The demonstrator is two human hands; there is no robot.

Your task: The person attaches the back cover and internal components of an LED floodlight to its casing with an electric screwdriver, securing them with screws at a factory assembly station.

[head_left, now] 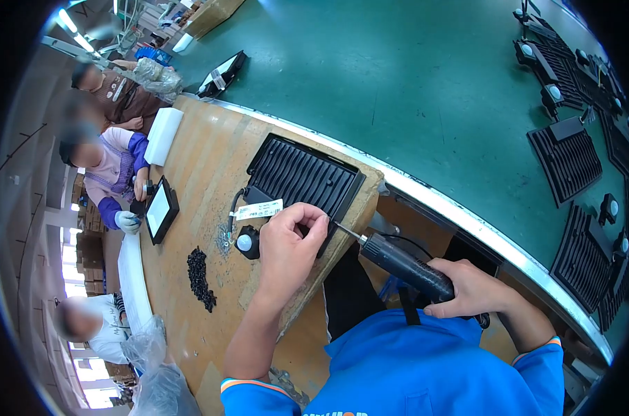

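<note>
My right hand is wrapped around a black electric screwdriver, its thin bit pointing left toward my other hand. With thumb and fingertips pinched, my left hand meets the bit's tip over the edge of a black ribbed floodlight housing. Whatever sits in that pinch is too small or hidden to name. The housing lies ribs up on the wooden bench. A white printed label hangs by its cable, and a black sensor with a white dome sits beside my left wrist.
A pile of small black parts lies on the wooden bench. More floodlights with sensors rest on the green surface at right. Across the bench, a gloved co-worker handles another floodlight; other people are nearby.
</note>
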